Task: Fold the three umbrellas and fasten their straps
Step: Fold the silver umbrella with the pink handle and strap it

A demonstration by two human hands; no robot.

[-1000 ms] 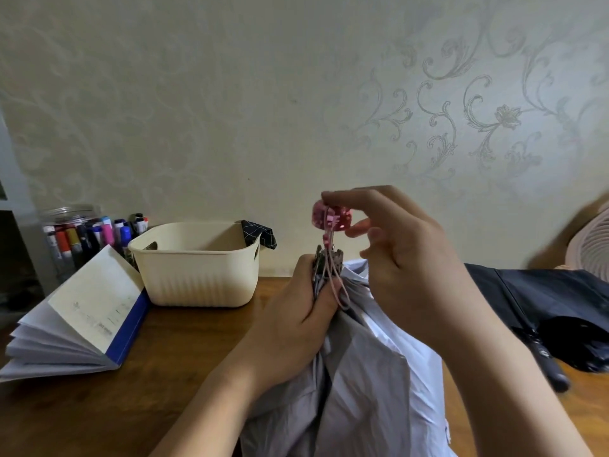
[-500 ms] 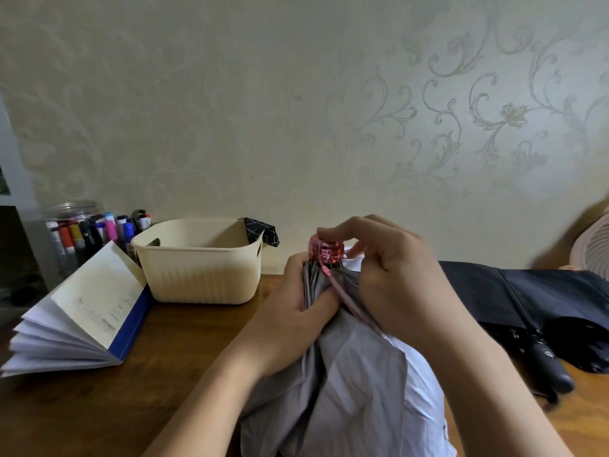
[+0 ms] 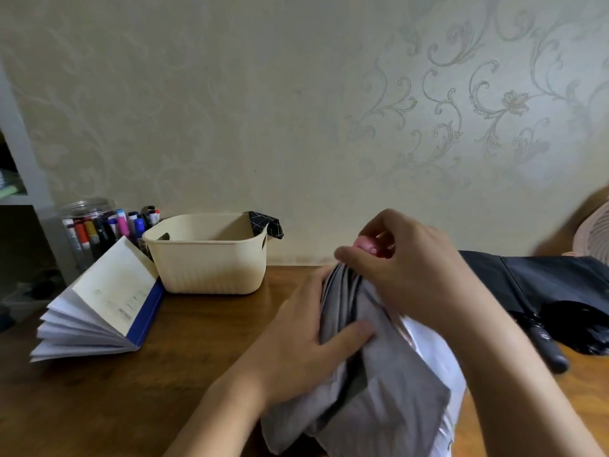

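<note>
Hands both grip the grey umbrella [image 3: 372, 364] over the bench [image 3: 184, 351]: right hand [image 3: 405, 258] pinches its pink tip [image 3: 369, 246] up top, left hand [image 3: 306, 338] squeezes the cloth just below.

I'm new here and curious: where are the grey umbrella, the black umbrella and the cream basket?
grey umbrella [image 3: 389, 384], head view, canopy fabric.
black umbrella [image 3: 540, 339], head view, handle.
cream basket [image 3: 211, 268], head view, front wall.

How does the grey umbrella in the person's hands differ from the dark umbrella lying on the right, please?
The grey umbrella is pale, the dark umbrella near black. The grey one is held upright by the left hand and right hand; the dark one lies untouched on the table. Both have loose, unstrapped canopies.
</note>
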